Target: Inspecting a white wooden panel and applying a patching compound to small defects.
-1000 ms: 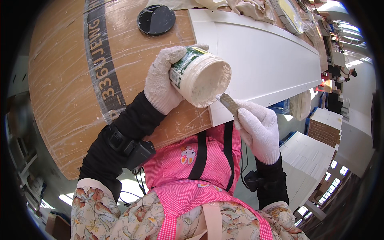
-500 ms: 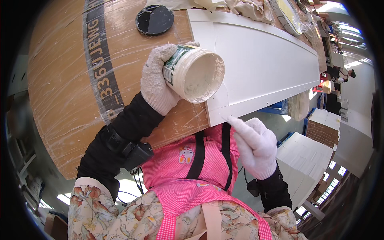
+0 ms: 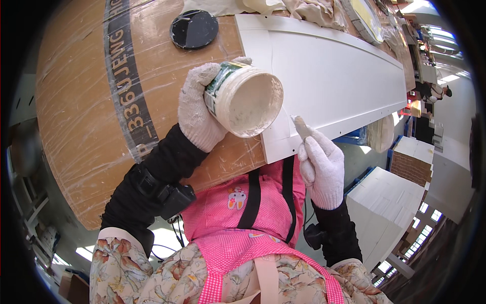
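Observation:
My left hand (image 3: 200, 109), in a white knit glove, is wrapped round a plastic tub (image 3: 217, 96) with a green and white label. The tub is tipped with its mouth toward me, and whitish paste (image 3: 253, 101) coats its inside and rim. Between the gloved fingers of my right hand (image 3: 323, 169) is a small flat putty knife (image 3: 300, 126), its greyish blade pointing up toward the board. Most of its handle is hidden by the fingers. A white framed panel (image 3: 329, 76) lies on the table beyond both hands, with small holes along its near edge.
Plastic film covers the brown table (image 3: 76, 126). A round black lid (image 3: 194, 29) lies at its far side, near crumpled cloth (image 3: 319, 12). White stacked boards (image 3: 387, 202) stand on the floor to the right. Another person (image 3: 438, 92) is far off at right.
My right hand has moved up and slightly left, turning so that the blade now shows flat over the panel's near corner. The tub in my left hand has barely shifted.

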The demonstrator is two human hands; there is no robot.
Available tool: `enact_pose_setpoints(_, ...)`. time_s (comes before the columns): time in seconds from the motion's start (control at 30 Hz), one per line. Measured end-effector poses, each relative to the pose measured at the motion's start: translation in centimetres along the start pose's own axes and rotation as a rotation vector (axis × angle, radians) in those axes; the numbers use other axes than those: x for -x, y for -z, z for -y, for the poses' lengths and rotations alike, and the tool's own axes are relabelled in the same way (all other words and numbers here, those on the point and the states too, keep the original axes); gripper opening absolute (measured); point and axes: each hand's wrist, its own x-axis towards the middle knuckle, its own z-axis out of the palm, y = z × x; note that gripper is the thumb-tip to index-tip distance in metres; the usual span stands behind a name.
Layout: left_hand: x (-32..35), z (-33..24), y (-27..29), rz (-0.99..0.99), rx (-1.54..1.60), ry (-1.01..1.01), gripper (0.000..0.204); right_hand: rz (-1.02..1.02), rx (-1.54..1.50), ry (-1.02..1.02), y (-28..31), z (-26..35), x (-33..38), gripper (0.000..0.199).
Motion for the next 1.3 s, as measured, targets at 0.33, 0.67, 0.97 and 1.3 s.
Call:
enact_pose_setpoints(0.33, 0.1, 0.0, 0.0, -0.056, 0.076, -0.073, 0.057, -0.121, 0.142, 0.257, 1.2, 0.5, -4.1, 0.027)
enact_pose_setpoints(0.67, 0.0, -0.7, 3.1, 0.473, 0.529, 0.189, 0.073, 0.25, 0.963, 0.899, -12.2, 9.2, -14.8, 0.054)
enact_pose_setpoints(0.97, -1.4, -0.8, 0.4, 0.739, 0.749, 0.447, 0.079, 0.292, 1.502, 1.022, -19.0, 8.0, -16.8, 0.083)
enact_pose_setpoints(1.3, -0.7, -1.1, 0.9, 0.416, 0.55, 0.296, 0.081, 0.748, 0.235, 0.52, -9.5, 13.8, -15.1, 0.07)
